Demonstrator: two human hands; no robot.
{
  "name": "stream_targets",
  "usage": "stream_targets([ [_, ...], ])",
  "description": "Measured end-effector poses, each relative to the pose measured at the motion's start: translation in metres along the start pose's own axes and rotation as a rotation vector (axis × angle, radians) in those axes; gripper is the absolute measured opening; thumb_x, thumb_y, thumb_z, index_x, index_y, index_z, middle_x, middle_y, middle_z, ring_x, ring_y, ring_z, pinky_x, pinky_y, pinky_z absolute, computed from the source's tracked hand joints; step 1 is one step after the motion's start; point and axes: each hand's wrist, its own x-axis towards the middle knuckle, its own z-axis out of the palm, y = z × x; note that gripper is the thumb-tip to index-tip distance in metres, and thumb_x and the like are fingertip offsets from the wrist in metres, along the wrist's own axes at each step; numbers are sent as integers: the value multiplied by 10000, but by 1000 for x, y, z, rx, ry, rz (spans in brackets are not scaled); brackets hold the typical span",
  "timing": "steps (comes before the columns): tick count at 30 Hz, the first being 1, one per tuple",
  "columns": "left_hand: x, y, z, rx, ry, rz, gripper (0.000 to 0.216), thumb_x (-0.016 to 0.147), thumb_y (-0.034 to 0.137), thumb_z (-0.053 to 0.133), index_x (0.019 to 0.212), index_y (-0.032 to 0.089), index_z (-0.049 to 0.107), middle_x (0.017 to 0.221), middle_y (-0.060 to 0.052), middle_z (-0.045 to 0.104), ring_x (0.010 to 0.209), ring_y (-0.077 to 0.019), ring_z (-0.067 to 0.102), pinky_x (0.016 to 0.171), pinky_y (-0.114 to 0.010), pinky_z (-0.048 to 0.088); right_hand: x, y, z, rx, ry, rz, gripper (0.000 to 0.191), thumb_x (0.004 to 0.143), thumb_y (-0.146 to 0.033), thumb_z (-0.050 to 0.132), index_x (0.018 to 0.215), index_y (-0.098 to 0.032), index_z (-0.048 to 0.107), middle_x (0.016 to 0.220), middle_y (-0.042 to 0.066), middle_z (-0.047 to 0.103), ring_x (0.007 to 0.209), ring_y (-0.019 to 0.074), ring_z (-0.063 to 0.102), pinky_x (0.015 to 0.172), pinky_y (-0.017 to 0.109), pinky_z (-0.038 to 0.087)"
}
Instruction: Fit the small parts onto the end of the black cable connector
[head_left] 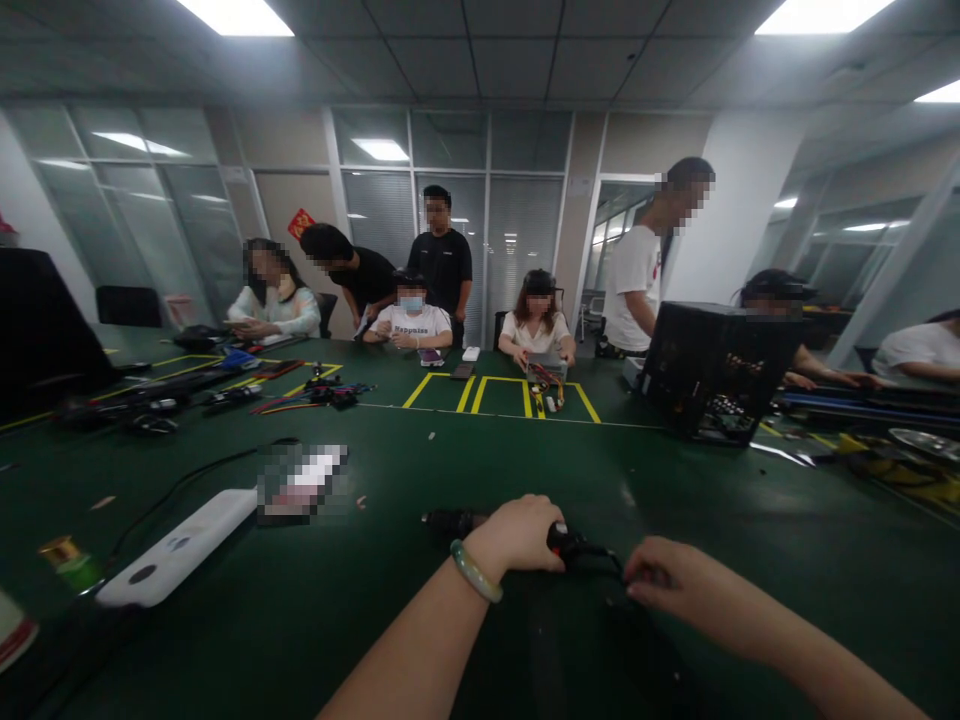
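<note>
Over the green tabletop (480, 460), my left hand (521, 535), with a bangle (475, 572) at its wrist, is closed around a black corded tool (450, 522). Its narrow tip points left, and it resembles an electric screwdriver; my hand covers the middle of it. From its right end runs a black cord (596, 550). To the right, the fingers of my right hand (664, 572) pinch this cord. A dark piece below those fingers is too dim to make out.
On the left lie a white power strip (184, 545), a blurred-out phone-like object (304, 485) and a small green bottle (71, 565). Cables (322, 395) are farther back. A black computer case (709, 375) stands at right. Several people sit or stand across the table.
</note>
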Motion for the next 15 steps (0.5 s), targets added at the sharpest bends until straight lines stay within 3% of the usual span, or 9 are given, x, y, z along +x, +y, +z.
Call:
stream_targets([
  [5,1,-1,3,-12,-8,6,507,674,513,755,1077,246,604,1030,-37,584,974,-246,565,779,-319,462,-38,-3,13,5,-133,-20,197,786,-395,682,943,-276,699,965,14,626,845,207,598,699,264,432],
  [7,0,0,4,-1,2,-8,517,676,513,760,1083,240,593,1037,-40,572,985,-248,559,791,-321,456,-41,-8,18,-5,-120,-19,181,791,-418,679,868,-257,705,974,18,605,852,203,588,722,268,433],
  [11,-3,7,11,67,91,-82,509,697,487,765,1091,236,565,1068,-40,545,991,-251,553,818,-339,443,-27,-13,25,-14,-43,-50,281,908,-405,522,787,-235,709,979,29,577,838,182,579,776,287,428],
  [15,0,12,23,194,236,-159,542,757,467,735,1186,230,501,1120,-54,510,1010,-252,532,859,-360,423,-1,-12,28,26,53,-130,235,912,-337,504,842,-231,701,990,34,599,895,196,574,800,292,427],
])
